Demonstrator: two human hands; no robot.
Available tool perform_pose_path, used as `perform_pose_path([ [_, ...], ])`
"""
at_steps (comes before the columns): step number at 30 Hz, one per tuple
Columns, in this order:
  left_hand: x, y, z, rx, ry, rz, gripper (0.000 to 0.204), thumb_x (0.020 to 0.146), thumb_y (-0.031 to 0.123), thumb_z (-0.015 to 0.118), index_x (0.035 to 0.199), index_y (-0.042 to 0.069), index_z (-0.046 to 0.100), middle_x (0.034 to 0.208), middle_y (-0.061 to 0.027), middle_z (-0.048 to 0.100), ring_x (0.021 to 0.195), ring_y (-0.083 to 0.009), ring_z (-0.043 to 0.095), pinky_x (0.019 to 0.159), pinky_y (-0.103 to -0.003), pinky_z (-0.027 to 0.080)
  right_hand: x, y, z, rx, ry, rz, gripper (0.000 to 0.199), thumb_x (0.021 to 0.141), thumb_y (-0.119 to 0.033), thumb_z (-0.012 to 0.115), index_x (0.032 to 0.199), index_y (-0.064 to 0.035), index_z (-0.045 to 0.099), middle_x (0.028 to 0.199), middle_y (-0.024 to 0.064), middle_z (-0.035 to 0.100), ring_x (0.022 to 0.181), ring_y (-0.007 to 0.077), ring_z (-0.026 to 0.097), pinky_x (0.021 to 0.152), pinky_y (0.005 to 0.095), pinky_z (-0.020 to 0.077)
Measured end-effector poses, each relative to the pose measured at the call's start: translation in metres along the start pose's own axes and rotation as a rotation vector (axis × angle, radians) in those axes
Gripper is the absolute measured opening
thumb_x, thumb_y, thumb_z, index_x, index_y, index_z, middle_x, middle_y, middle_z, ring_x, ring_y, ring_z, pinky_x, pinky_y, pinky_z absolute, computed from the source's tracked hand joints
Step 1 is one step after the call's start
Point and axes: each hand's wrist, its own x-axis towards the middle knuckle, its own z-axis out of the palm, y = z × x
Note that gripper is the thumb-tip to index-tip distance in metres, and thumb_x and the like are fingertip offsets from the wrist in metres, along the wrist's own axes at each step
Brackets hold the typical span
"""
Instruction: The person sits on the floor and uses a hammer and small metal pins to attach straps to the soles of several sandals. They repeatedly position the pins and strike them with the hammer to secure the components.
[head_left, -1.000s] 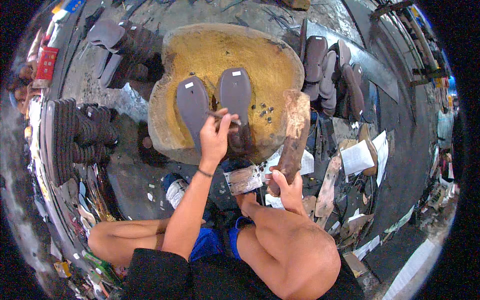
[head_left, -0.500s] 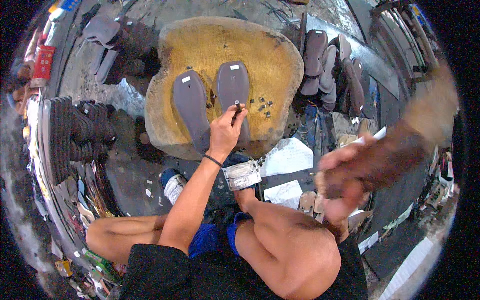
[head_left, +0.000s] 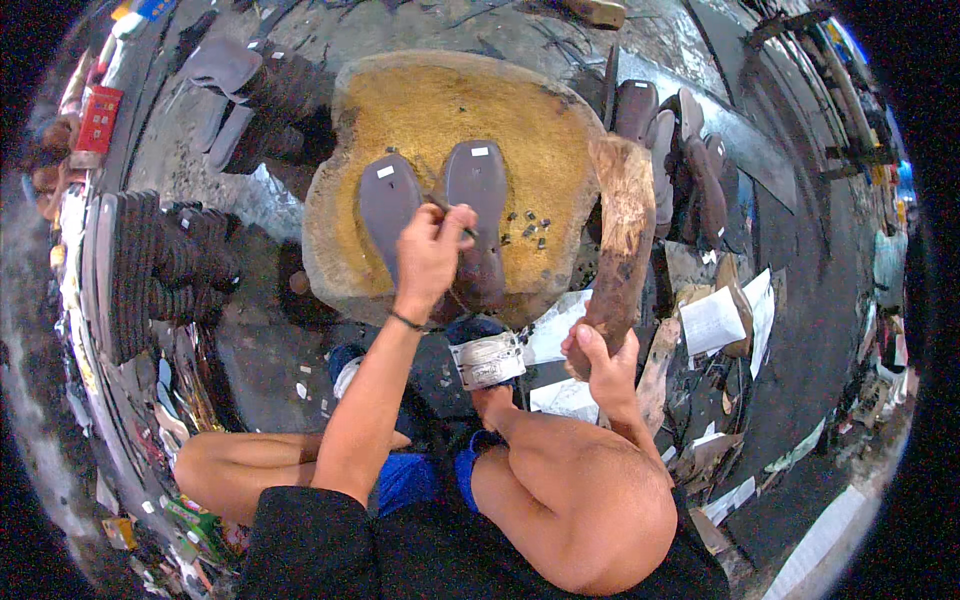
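Through the head view I have a wooden block [head_left: 410,95] in front of me, its worn yellow top carrying two dark brown shoe soles side by side. The left sole [head_left: 385,205] slants toward the block's near edge, partly covered by my left hand [head_left: 428,262]; the right sole [head_left: 476,185] stands straighter and also reaches close to that near edge. Each wears a small white label at its far, rounded end. My left thumb and fingers are pinching a slim dark rod [head_left: 438,203] above the soles; I cannot tell whether its tip touches either one. A thin black band [head_left: 406,320] circles that wrist. My right hand [head_left: 608,368] is wrapped around the near end of a rough wooden club [head_left: 622,235], thumb lying along it and fingers curled beneath, the club's far end standing out over the block's right edge; I cannot tell whether the two touch. Small black bits [head_left: 541,243] are scattered on the block between the right sole and its right edge. Beyond the block's left edge I see a stack of dark soles [head_left: 125,270] on the floor, and more loose soles [head_left: 706,190] lie past its right edge.
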Motion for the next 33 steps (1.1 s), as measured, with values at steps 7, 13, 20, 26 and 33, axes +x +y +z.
perform_pose_path([
  [7, -0.015, -0.034, -0.018, -0.128, 0.023, -0.114, 0.028, 0.099, 0.017, 0.060, 0.117, -0.004, 0.059, 0.098, -0.0098, 0.071, 0.088, -0.0157, 0.069, 0.074, -0.029, 0.058, -0.015, 0.013, 0.007, -0.050, 0.006, 0.147, 0.030, 0.091, -0.023, 0.067, 0.107, 0.0006, 0.057, 0.081, 0.0080, 0.065, 0.069, 0.0175, 0.064, 0.064, 0.0319, 0.0532],
  [13, -0.019, -0.034, -0.016, -0.015, 0.039, -0.050, 0.023, 0.098, 0.020, 0.061, 0.111, 0.001, 0.061, 0.094, -0.0078, 0.072, 0.086, -0.0130, 0.069, 0.073, -0.028, 0.057, -0.017, -0.001, 0.017, -0.087, -0.034, 0.129, 0.034, 0.090, -0.024, 0.068, 0.110, 0.0007, 0.056, 0.081, 0.0084, 0.065, 0.069, 0.0168, 0.064, 0.060, 0.0316, 0.0525],
  [20, -0.033, -0.027, -0.019, 0.487, 0.129, 0.220, 0.020, 0.093, 0.021, 0.068, 0.100, 0.002, 0.068, 0.086, -0.0120, 0.074, 0.077, -0.0204, 0.074, 0.065, -0.031, 0.055, -0.011, -0.104, 0.033, 0.306, -0.234, -0.234, 0.052, 0.088, -0.033, 0.068, 0.123, -0.0003, 0.049, 0.094, 0.0140, 0.068, 0.077, 0.0227, 0.064, 0.064, 0.0322, 0.0549],
  [26, -0.027, -0.060, -0.013, 0.614, -0.026, 0.395, 0.018, 0.091, 0.020, 0.069, 0.099, 0.004, 0.068, 0.081, -0.0149, 0.070, 0.077, -0.0307, 0.071, 0.064, -0.036, 0.055, 0.016, -0.004, -0.005, -0.604, -0.263, -0.296, 0.059, 0.074, -0.029, 0.084, 0.117, 0.0010, 0.056, 0.098, 0.0133, 0.067, 0.090, 0.0214, 0.064, 0.076, 0.0365, 0.0529],
  [33, -0.025, -0.028, -0.015, 0.764, -0.040, 0.309, 0.023, 0.096, 0.024, 0.060, 0.098, 0.000, 0.059, 0.089, -0.0226, 0.068, 0.080, -0.0376, 0.068, 0.065, -0.043, 0.055, 0.022, 0.022, 0.031, -0.061, -0.302, 0.466, 0.033, 0.090, -0.033, 0.069, 0.097, -0.0019, 0.059, 0.079, 0.0073, 0.065, 0.069, 0.0180, 0.066, 0.055, 0.0320, 0.0538],
])
